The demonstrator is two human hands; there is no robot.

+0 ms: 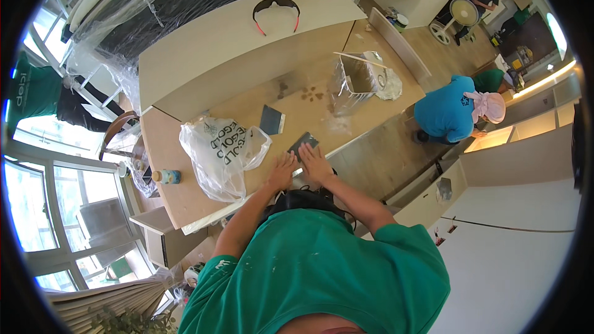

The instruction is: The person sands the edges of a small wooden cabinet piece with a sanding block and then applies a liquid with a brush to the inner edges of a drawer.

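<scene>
- A white plastic bag (221,154) with green print sits crumpled on the wooden counter (185,192), just to the left of the person's hands; its lettering is not copied here.
- A small bottle (167,177) with a pale cap and a blue label lies on its side further left of the bag, near the counter's left edge.
- A dark grey sanding block (271,120) stands just beyond the bag, to its upper right, apart from the hands.
- A second dark block (303,145) lies flat to the right of the bag, at the counter's near edge.
- A clear plastic-wrapped bin (359,77) with a wooden stick across its top stands well beyond the bag, toward the far right of the counter.
- Safety glasses (276,11) with a dark frame and red arms rest on a pale board far beyond the bag.
- Dark smudges mark the wood between the bin and the bag.
- A person in a blue shirt and pink head cloth (455,111) crouches on the floor, well to the right of the counter.
- The left hand (283,170) lies flat, fingers spread, on the counter just right of the bag, beside the flat block.
- The right hand (316,162) rests open with fingers on the flat block's near edge; it grips nothing.
</scene>
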